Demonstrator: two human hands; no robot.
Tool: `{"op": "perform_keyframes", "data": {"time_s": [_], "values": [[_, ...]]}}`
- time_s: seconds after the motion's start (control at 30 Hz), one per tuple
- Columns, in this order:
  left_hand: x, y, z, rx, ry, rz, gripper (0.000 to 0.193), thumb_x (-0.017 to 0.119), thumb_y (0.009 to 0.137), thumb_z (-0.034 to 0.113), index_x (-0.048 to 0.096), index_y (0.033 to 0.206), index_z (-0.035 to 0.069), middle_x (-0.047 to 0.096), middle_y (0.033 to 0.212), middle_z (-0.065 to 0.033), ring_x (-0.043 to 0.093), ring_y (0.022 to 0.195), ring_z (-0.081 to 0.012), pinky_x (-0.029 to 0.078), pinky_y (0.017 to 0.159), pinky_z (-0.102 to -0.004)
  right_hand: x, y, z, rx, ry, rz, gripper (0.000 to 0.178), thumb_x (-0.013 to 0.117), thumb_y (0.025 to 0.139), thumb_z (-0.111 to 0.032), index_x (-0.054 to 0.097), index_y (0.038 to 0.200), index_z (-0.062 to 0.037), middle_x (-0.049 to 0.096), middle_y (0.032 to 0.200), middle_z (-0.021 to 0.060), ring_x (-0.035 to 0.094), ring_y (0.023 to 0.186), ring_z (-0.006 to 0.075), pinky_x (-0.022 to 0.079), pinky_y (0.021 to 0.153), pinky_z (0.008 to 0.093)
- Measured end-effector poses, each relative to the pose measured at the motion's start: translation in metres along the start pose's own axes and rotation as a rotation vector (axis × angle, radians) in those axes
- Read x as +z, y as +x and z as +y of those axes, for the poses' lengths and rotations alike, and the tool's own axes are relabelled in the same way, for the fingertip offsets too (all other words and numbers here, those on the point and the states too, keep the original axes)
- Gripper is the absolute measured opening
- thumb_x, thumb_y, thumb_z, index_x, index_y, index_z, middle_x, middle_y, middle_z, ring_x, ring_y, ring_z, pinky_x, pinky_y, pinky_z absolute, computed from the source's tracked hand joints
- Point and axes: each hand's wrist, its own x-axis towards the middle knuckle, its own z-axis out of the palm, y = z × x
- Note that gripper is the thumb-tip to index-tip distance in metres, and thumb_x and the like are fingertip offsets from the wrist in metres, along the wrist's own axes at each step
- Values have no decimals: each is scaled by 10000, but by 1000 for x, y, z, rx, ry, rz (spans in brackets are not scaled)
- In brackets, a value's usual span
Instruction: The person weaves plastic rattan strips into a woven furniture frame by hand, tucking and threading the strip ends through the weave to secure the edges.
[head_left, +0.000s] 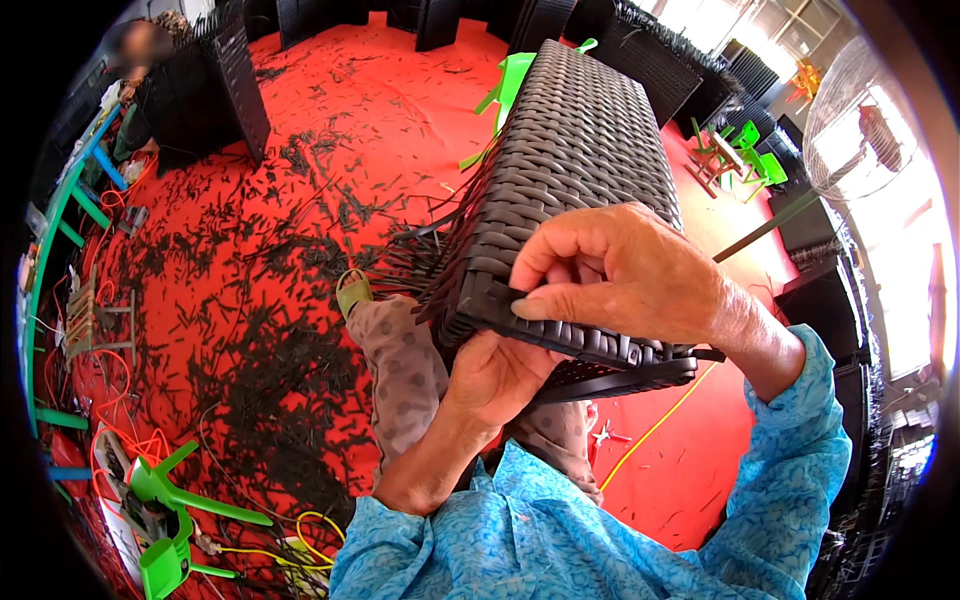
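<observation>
A long dark brown wicker furniture piece (590,130) lies slantwise before me, its near end above my lap. At its near corner my right hand (640,280) is closed in a pinch, fingers curled. Its thumb presses by a flat dark strip (495,298) at the edge; what lies between the fingertips is partly hidden. Below that edge, my left hand (495,375) grips the underside of the corner, with its fingertips hidden beneath the weave. Loose strip ends (415,260) stick out from the piece's left side.
Dark strip scraps (290,400) litter the red floor (390,90). A green chair (510,85) stands behind the piece, with another (165,510) at lower left. Pliers (608,436) lie near a yellow cable (650,440). A fan (860,130) stands right; a person (135,130) is far left.
</observation>
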Motion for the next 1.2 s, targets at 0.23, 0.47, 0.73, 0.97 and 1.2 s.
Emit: {"op": "perform_keyframes", "data": {"time_s": [0.23,0.47,0.73,0.97,1.2], "values": [[-12,1,-2,-14,-103,-174,612,624,890,294,347,1399,97,404,1412,-68,412,1295,-218,394,1039,-455,9,1,2,-11,184,104,81,636,848,-74,605,883,-7,606,690,36,580,608,99,467,565,272],[-9,-3,0,-5,55,-134,593,605,899,331,362,1388,99,484,1323,-65,502,1188,-208,449,989,-407,9,2,-1,133,413,65,120,616,887,-104,625,945,1,632,733,5,566,603,44,464,553,211],[1,-6,1,-6,106,-7,616,609,896,335,341,1407,120,418,1406,-57,463,1246,-219,425,1002,-441,16,7,4,24,315,114,118,628,873,-105,635,928,0,643,749,31,594,702,63,492,641,239],[-9,-7,2,-2,96,-34,631,618,886,336,333,1414,141,412,1411,-62,483,1220,-223,480,893,-411,13,2,4,60,231,104,131,661,880,-119,634,954,-14,633,820,-21,572,741,12,472,645,179],[-5,-8,2,-1,85,-23,603,599,902,323,332,1409,134,386,1423,-70,493,1191,-227,495,822,-386,12,3,2,-83,19,114,151,649,893,-161,651,900,-10,636,764,-28,575,706,15,473,602,191]]}}
